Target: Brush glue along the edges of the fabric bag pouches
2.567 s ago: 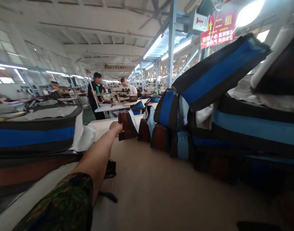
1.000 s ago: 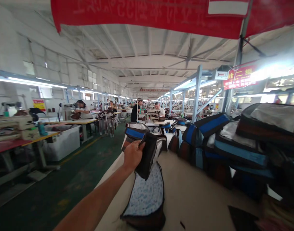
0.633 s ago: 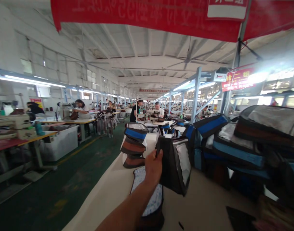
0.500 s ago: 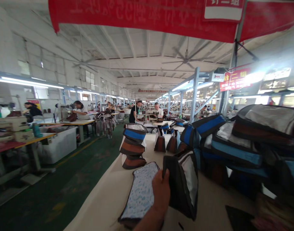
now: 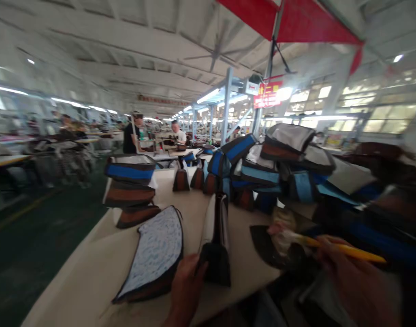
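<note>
My left hand (image 5: 185,281) is closed on the near lower corner of a dark fabric bag (image 5: 215,259) with pale sides, which stands end-on on the table. Left of that hand lies a panel (image 5: 158,252) with a blue-and-white pattern and dark edging. My right hand (image 5: 347,272), blurred, is closed around a yellow-handled brush (image 5: 359,253). The brush's far end points left to a small, murky container (image 5: 283,227), whose contents I cannot make out. A flat black piece (image 5: 264,247) lies by the container.
Stacked bags (image 5: 129,195) stand at the table's left edge. A large heap of blue, brown and grey bags (image 5: 262,170) covers the right and back. The cream tabletop (image 5: 81,263) ends at a green floor (image 5: 34,240). People (image 5: 130,136) work at tables beyond.
My view has swung right. The bag has turned end-on and come down onto the table, with my left hand still on it. My right hand has come into view with the brush.
</note>
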### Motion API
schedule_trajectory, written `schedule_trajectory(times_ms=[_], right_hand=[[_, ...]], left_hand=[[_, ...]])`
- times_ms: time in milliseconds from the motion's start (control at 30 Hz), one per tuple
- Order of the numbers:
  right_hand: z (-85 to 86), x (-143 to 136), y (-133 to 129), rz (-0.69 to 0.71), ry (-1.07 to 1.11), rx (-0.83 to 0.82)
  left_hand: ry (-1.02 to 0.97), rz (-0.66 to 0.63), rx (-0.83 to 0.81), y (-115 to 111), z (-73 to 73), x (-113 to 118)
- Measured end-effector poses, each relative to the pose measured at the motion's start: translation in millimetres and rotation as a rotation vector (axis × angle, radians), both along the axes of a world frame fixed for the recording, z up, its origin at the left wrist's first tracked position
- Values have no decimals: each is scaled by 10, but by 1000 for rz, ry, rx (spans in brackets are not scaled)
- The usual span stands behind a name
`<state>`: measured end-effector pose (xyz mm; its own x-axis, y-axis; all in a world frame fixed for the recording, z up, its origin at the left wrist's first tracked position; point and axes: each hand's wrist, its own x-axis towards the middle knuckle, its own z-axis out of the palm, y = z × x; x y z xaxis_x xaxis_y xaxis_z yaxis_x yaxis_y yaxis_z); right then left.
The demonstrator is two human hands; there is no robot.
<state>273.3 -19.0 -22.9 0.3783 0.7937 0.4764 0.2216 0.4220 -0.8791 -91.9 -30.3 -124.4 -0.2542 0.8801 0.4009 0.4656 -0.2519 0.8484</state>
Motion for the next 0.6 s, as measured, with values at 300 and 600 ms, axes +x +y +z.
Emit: schedule_trajectory(times_ms=[300,600], right_hand=[[-325,294,745,-51,-342,-289],[-852,494,1462,-169,-710,-486]], left_hand=[[301,67,100,38,-42,-84],[370,92,103,113,73,-53]])
